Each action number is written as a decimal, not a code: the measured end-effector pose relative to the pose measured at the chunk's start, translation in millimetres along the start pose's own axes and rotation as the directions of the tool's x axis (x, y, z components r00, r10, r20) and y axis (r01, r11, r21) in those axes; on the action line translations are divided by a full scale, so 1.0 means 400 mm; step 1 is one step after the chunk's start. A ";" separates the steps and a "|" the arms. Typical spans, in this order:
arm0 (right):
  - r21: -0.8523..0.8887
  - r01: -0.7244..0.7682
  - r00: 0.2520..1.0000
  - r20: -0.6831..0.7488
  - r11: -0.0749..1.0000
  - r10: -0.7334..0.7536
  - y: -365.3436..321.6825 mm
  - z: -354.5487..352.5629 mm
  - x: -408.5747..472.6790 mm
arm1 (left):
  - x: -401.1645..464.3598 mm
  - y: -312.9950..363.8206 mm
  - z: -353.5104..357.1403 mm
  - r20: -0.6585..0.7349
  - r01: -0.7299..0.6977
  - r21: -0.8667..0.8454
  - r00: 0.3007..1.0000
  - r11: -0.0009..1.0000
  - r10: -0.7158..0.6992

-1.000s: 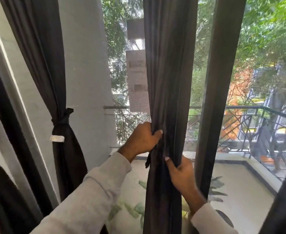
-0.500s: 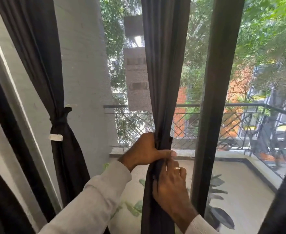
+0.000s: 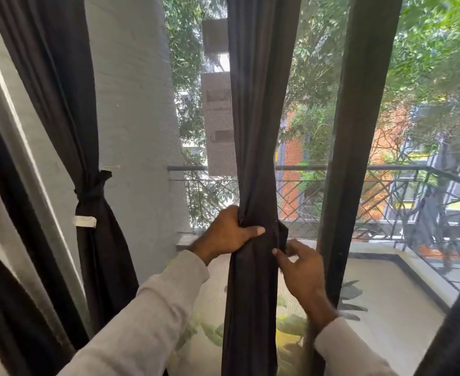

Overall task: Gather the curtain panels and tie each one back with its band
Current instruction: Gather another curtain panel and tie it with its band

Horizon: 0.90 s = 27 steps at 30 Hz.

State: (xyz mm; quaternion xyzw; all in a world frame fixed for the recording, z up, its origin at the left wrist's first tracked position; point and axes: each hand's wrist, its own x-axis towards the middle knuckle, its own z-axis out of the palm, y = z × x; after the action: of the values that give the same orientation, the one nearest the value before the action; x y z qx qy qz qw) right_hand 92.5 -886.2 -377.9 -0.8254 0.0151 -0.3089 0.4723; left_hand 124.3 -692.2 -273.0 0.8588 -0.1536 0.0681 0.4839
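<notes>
A dark curtain panel point(image 3: 258, 104) hangs bunched in front of the window, in the middle of the view. My left hand point(image 3: 227, 234) grips the gathered fabric from its left side, thumb laid across the front. My right hand point(image 3: 300, 270) is at the panel's right edge, its fingertips pinching the dark end of the band point(image 3: 283, 236) that sticks out there. Further left, a second dark panel point(image 3: 68, 109) is tied at its waist by a dark band point(image 3: 92, 189), with a white tag point(image 3: 84, 221) below the knot.
A dark vertical window frame post point(image 3: 359, 147) stands just right of my right hand. A grey wall point(image 3: 134, 109) lies between the two panels. Beyond the screen are a balcony railing point(image 3: 386, 169), trees and buildings. More dark fabric point(image 3: 456, 335) hangs at the lower right.
My right hand has moved from the front of the panel to its right edge and now pinches the band's end. My left hand keeps its grip on the bunched fabric.
</notes>
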 end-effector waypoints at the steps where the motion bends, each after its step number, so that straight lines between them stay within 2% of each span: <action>1: -0.042 -0.007 0.997 -0.072 0.999 0.004 -0.006 -0.002 -0.013 | 0.005 0.002 0.002 -0.012 -0.005 0.042 1.000 0.999 0.006; 3: -0.158 0.066 0.977 -0.189 0.985 -0.096 -0.007 -0.004 -0.052 | 0.019 0.003 0.007 -0.073 -0.026 0.183 0.997 0.983 0.039; 6: -0.282 0.290 0.939 -0.099 0.915 -0.329 -0.009 0.032 -0.107 | 0.024 0.024 0.032 -0.174 -0.028 0.283 0.982 0.959 0.080; 8: -0.235 0.296 0.950 -0.030 0.926 -0.311 -0.020 0.064 -0.114 | 0.023 0.036 0.058 -0.225 -0.044 0.274 0.968 0.961 0.109; 11: -0.043 0.198 0.980 0.008 0.979 -0.198 -0.040 0.087 -0.106 | 0.020 0.044 0.083 -0.240 -0.054 0.202 0.965 0.978 0.103; 13: 0.003 0.151 0.987 0.053 0.989 -0.151 -0.043 0.086 -0.104 | 0.020 0.051 0.075 -0.164 -0.019 0.121 0.986 0.992 0.039; 16: 0.029 0.040 0.999 -0.021 0.999 -0.039 -0.050 0.073 -0.091 | 0.017 0.061 0.050 0.022 0.025 -0.054 0.999 0.998 -0.024; 18: 0.022 0.006 0.996 -0.094 1.000 -0.004 -0.059 0.066 -0.074 | 0.009 0.057 0.032 0.164 0.042 -0.200 0.986 0.979 -0.009; 20: -0.014 0.031 0.988 -0.149 0.999 -0.032 -0.059 0.069 -0.057 | 0.001 0.036 0.013 0.222 -0.008 -0.227 0.973 0.974 0.060; 23: 0.034 0.056 0.983 -0.174 0.998 -0.049 -0.038 0.064 -0.037 | 0.000 -0.010 -0.016 0.115 -0.212 -0.082 0.969 0.974 0.220; 25: 0.065 0.049 0.987 -0.155 0.997 -0.039 -0.015 0.054 -0.018 | 0.000 -0.034 -0.039 -0.072 -0.284 0.049 0.955 0.958 0.287; 27: 0.051 0.046 0.991 -0.130 0.998 -0.039 0.000 0.038 0.001 | 0.002 -0.058 -0.062 -0.283 -0.281 0.148 0.907 0.948 0.313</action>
State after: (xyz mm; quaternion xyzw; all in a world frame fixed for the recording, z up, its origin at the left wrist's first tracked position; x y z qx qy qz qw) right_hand 100.8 -874.7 -383.1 -0.7907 0.0198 -0.3719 0.4859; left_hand 133.4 -660.2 -278.6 0.8287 -0.2027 0.2796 0.4405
